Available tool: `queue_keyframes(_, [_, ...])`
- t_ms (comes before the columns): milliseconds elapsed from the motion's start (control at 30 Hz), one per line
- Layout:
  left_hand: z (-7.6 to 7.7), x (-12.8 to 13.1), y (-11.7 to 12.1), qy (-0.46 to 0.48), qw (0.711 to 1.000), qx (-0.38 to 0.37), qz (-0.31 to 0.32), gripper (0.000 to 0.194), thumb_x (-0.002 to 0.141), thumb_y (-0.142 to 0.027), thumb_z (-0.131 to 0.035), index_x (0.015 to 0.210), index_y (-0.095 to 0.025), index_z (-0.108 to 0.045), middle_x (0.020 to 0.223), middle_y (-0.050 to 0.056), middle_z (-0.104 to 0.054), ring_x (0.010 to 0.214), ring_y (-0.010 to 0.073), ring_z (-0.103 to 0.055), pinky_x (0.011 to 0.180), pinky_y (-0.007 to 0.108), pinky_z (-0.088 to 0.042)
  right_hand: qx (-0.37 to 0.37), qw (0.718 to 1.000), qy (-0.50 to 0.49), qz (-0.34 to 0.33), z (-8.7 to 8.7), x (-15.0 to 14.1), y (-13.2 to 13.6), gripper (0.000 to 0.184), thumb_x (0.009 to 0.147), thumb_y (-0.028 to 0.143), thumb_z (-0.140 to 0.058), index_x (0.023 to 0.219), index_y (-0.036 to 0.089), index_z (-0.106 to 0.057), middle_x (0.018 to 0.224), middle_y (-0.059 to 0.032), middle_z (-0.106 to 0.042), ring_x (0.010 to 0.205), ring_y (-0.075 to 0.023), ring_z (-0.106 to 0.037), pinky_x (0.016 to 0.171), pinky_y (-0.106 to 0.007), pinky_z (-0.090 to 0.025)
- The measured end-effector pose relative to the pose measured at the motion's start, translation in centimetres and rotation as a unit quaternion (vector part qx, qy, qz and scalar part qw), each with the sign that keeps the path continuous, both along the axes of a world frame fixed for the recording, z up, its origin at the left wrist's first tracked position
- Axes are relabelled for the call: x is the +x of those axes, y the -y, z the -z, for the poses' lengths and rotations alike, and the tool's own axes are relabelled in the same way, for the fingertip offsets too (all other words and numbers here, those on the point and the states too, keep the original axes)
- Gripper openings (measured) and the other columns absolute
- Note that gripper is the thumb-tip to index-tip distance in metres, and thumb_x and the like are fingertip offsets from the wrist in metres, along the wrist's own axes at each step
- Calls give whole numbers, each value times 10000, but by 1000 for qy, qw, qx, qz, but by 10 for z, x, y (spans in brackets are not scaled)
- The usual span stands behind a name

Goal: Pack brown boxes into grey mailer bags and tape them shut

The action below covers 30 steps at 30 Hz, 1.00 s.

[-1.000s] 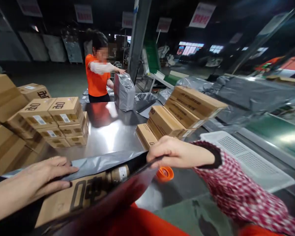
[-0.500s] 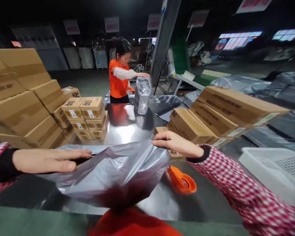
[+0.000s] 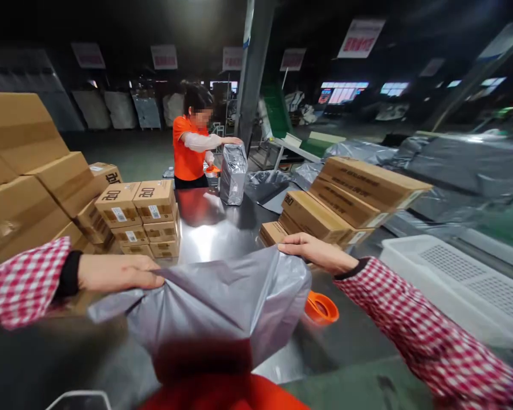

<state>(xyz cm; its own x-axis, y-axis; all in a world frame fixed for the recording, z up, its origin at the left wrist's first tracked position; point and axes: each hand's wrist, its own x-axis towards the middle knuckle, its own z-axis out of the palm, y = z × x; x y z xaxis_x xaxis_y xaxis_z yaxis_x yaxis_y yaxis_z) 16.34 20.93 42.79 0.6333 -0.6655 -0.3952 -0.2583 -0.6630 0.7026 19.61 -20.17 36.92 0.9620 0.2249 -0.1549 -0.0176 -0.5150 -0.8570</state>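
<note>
Left hand (image 3: 119,272) and right hand (image 3: 314,252) apparently grip the grey bag (image 3: 222,302).

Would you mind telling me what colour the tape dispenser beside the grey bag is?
Orange; the tape dispenser shows in the head view.

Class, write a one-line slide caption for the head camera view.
Left hand and right hand grip a grey plastic bag on a steel table, beside an orange tape dispenser.

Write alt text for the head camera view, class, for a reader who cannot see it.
Two hands in red checked sleeves, left hand and right hand, hold the top edge of a grey plastic mailing bag on a steel table. An orange tape dispenser lies beside it, cardboard boxes are stacked behind, and a co-worker in orange handles another bag.
</note>
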Motion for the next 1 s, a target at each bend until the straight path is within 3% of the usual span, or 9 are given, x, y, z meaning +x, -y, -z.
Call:
queue_keyframes(100, [10, 30, -13, -130, 990, -25, -46, 427, 763, -594, -662, 792, -175, -738, 827, 73, -725, 760, 243, -658, 749, 326, -536, 67, 994, -68, 56, 19, 0, -1, 498, 558, 570, -836, 704, 137, -638, 629, -3, -613, 521, -93, -502, 505, -223, -395])
queue_keyframes(233, [56, 41, -31, -257, 959, -77, -96, 464, 657, -611, -779, 724, -155, -728, 649, 60, -665, 565, 184, -584, 614, 312, -511, 116, 976, -151, 102, 64, -5, -7, 429, 527, 449, -876, 686, 134, -630, 625, -8, -640, 521, -101, -554, 522, -222, -451])
queue_keyframes(400, [104, 27, -43, -233, 949, -173, -125, 540, 697, -678, -738, 758, -143, -688, 688, 28, -632, 588, 121, -517, 602, 238, -439, 147, 961, -211, 107, 117, -3, -5, 404, 567, 443, -836, 765, 158, -630, 723, -16, -669, 605, -116, -622, 645, -239, -532])
queue_keyframes(500, [109, 19, -45, -153, 964, -174, -127, 567, 766, -709, -644, 713, -147, -590, 656, 1, -547, 593, 113, -450, 590, 226, -379, 35, 978, -198, 60, 92, 13, 11, 413, 567, 402, -842, 838, 151, -657, 797, -54, -692, 693, -167, -656, 713, -289, -550])
queue_keyframes(600, [105, 14, -47, -46, 978, -144, -143, 598, 750, -717, -640, 631, -168, -436, 612, -34, -394, 577, 100, -353, 544, 215, -300, -225, 973, -34, -44, 14, 33, 1, 463, 640, 412, -819, 975, 117, -695, 1013, -164, -709, 928, -271, -678, 852, -353, -539])
queue_keyframes(700, [100, 9, -51, 27, 978, -132, -162, 612, 751, -725, -629, 633, -175, -390, 618, -45, -341, 578, 93, -323, 524, 205, -263, -326, 903, 187, -210, -69, 32, -66, 644, 795, 487, -707, 1305, 110, -595, 1335, -200, -596, 1169, -314, -607, 997, -389, -478])
queue_keyframes(767, [95, 3, -56, 29, 973, -143, -178, 590, 763, -714, -627, 656, -171, -421, 628, -43, -373, 588, 95, -343, 530, 200, -280, -330, 849, 241, -335, -101, 21, -134, 733, 817, 548, -695, 1382, 109, -534, 1394, -183, -560, 1205, -302, -586, 1008, -366, -466])
queue_keyframes(867, [86, -12, -63, -5, 965, -174, -194, 473, 801, -639, -629, 838, -171, -568, 830, 12, -567, 777, 150, -513, 682, 219, -421, -343, 801, 215, -441, -101, 7, -231, 729, 810, 620, -685, 1293, 82, -588, 1211, -159, -662, 990, -239, -652, 785, -278, -503])
queue_keyframes(1000, [85, -36, -67, 23, 951, -185, -246, 407, 757, -520, -695, 951, -180, -580, 903, 12, -578, 839, 174, -529, 720, 238, -429, -310, 780, 180, -513, -42, 16, -291, 567, 739, 494, -811, 1117, 100, -658, 937, -55, -674, 755, -142, -576, 603, -213, -392])
